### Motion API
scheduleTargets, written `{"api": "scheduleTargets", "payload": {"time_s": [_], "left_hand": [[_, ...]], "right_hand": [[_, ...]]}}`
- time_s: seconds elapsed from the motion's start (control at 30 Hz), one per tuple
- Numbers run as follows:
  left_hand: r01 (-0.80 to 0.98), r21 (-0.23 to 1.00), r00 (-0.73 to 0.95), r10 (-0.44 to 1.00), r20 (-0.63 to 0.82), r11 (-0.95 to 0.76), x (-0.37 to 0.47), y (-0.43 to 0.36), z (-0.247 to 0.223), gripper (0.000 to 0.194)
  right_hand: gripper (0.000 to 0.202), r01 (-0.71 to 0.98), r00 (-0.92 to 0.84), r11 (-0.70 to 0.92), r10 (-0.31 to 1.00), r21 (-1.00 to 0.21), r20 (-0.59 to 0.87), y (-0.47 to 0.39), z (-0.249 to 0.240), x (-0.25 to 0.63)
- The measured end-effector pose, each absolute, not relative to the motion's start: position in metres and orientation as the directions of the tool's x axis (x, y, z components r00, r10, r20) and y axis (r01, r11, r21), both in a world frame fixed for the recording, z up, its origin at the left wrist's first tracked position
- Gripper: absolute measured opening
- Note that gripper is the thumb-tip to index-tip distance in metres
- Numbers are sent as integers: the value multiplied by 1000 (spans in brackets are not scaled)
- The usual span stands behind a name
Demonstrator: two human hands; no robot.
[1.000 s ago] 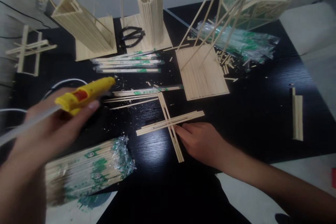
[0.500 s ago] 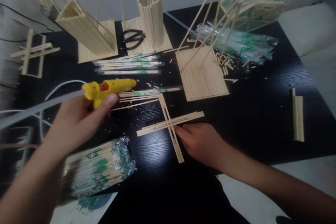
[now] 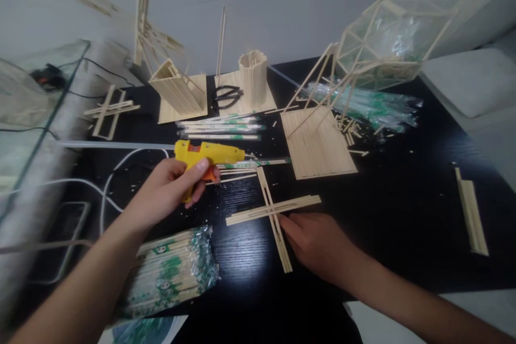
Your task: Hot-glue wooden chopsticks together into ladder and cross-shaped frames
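My left hand [image 3: 167,188] is wrapped round a yellow hot glue gun [image 3: 220,154]. Its nozzle points right, above and to the left of a cross of wooden chopsticks [image 3: 279,242], apart from it. A clear glue stick [image 3: 116,145] trails out of the gun's back end. Two bundles of chopsticks make up the cross, one laid over the other, on the black table. Curled fingers of my right hand [image 3: 316,239] grip the cross just right of where the bundles meet; the fingertips are partly hidden. Loose and wrapped chopsticks [image 3: 274,162] lie behind it.
Behind stand a leaning triangular stick tower [image 3: 177,91], a round stick tower [image 3: 253,83] and black pliers [image 3: 228,97]. A stick board with upright struts [image 3: 320,150] is right of centre. A chopstick pack [image 3: 169,269] lies front left, near the gun's white cord [image 3: 107,188].
The view has shifted, so the table sits lower and further right. My left hand has brought the glue gun nearer the cross. My right hand keeps its grip there.
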State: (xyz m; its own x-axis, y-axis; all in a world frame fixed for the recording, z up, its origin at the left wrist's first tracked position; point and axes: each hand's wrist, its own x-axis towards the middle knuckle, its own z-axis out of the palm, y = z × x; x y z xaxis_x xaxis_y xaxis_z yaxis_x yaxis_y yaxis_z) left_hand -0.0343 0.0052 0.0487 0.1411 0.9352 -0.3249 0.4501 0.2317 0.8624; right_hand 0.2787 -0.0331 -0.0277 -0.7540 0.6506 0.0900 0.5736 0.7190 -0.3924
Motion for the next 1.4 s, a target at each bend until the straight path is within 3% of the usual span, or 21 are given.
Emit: {"api": "scheduleTargets", "payload": {"time_s": [0.2,0.53,0.73,1.4], "left_hand": [[582,807,164,957,-241,104,-43,-19,49,26],[652,682,491,870,-47,-331,-31,-19,43,9],[616,682,530,848,11,-394,-34,-17,36,10],[597,676,528,846,73,-431,-37,-17,32,18]], "right_hand": [[42,581,-760,714,648,-391,55,-34,-29,280],[30,564,-745,714,657,-414,118,-33,-26,280],[36,552,-736,732,653,-399,178,-33,-27,280],[36,553,-738,737,650,-390,182,-33,-27,281]]}}
